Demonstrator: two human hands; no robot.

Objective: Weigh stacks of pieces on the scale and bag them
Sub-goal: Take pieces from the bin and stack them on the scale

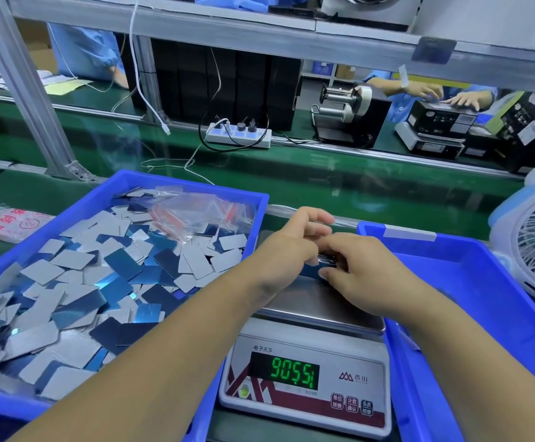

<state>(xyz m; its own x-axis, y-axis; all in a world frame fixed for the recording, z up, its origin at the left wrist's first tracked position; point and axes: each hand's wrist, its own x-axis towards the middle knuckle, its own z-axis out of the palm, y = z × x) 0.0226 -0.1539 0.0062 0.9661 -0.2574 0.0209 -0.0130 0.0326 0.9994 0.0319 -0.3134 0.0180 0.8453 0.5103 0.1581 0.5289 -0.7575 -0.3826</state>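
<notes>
Stack (320,268) pinched between both hands' fingers (326,275).

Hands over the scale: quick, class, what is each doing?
Left hand: fingers curled on the stack of pieces.
Right hand: pinching the same stack.

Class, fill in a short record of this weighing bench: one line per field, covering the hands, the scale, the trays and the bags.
left hand: over the scale pan, fingers curled on the stack
right hand: grips the stack from the other side
stack of pieces: blue, on the pan between both hands
scale: display lit with green digits
left tray: loose blue and silver pieces
bags: clear, lying on the pieces
right tray: blue
</notes>
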